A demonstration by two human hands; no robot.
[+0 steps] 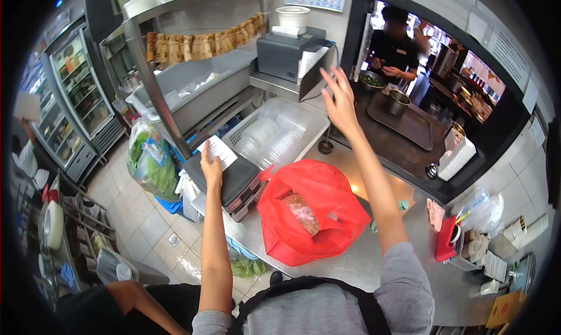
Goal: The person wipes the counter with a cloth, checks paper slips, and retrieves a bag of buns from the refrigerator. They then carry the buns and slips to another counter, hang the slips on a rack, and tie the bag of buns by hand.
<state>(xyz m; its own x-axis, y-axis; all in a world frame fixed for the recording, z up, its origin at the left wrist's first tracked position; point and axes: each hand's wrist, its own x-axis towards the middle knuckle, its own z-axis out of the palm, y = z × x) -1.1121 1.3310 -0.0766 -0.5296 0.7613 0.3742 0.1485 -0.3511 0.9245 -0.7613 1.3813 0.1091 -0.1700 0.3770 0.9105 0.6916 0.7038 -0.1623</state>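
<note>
My left hand pinches a white paper slip with print on it, just above a stack of black-lidded containers. Fingers apart and with nothing in them, my right hand is raised in front of the dark grey printer and the serving window. Between my forearms a red bag stands on the steel counter, its mouth partly open. Inside it shows a brownish packed item under clear plastic, which I cannot make out further.
Clear plastic lids or tubs fill a white basket behind the bag. A tray and metal pot stand in the window, with a person beyond. At right is a red dispenser; another person's arm is at lower left.
</note>
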